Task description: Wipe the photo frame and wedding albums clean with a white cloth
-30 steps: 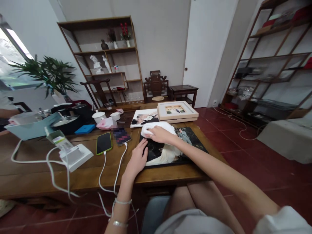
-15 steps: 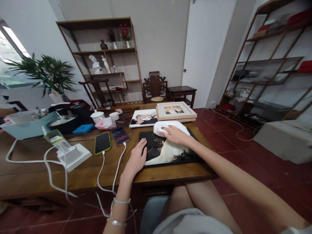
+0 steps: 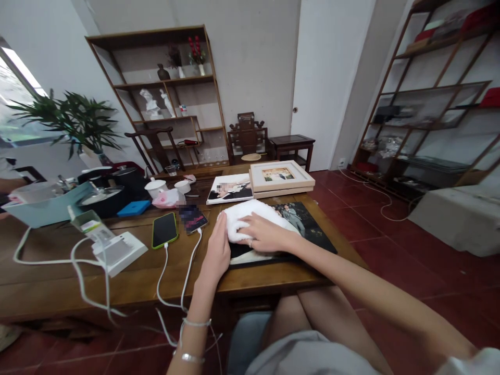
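A large dark photo panel (image 3: pixel 312 229) lies flat at the table's near right edge; a person in a grey suit shows in its right part. My right hand (image 3: pixel 267 234) presses a bunched white towel (image 3: pixel 250 213) onto its left half, fingers curled into the cloth. The towel and hand hide much of the picture, though a pale strip of a dress shows below. Along the panel's left edge rests my left hand (image 3: pixel 217 250), fingers stretched out and close together, touching the edge beside the towel.
Behind the panel are a smaller photo print (image 3: pixel 230 188) and stacked light wooden frames (image 3: pixel 283 178). To the left lie a green-cased phone (image 3: pixel 164 230), a second phone (image 3: pixel 192 219), white cables, an opened box (image 3: pixel 123 252) and a blue box (image 3: pixel 134 208). Pots and cups stand further back.
My right hand has slid the towel left across the panel, uncovering the suited figure at right. The towel now meets my left hand, which stays at the left edge.
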### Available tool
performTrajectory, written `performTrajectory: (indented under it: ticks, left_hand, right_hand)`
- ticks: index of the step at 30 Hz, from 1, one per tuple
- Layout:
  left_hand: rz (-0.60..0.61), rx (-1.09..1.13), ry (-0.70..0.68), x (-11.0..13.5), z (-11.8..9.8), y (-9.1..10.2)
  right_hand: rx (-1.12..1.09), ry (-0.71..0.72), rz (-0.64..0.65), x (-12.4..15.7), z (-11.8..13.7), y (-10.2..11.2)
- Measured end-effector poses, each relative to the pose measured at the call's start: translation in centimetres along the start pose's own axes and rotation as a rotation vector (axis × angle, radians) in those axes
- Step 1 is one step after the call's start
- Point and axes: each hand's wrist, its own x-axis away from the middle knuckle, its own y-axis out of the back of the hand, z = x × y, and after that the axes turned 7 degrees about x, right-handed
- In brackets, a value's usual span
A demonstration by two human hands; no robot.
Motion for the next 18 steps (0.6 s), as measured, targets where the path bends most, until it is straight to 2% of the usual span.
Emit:
performTrajectory:
  ticks: [7, 10, 14, 18]
  left_hand:
    - [-0.015, -0.040, 0.099, -0.2, -0.5, 0.1]
    - [0.034, -0.035, 0.124, -0.2, -1.0, 0.2]
    - [0.124, -0.053, 0.143, -0.2, -1.4, 0.2]
    - [0.148, -0.040, 0.138, -0.3, -1.4, 0.3]
  right_hand:
    - [-0.068, 0.089, 0.029, 5.1, 3.1, 2.0]
    - [-0.121, 0.084, 0.063, 7.1, 3.7, 3.2]
    - [-0.160, -0.052, 0.101, 9.3, 3.3, 4.3]
    - [-0.085, -0.318, 0.101, 11.3, 0.3, 3.7]
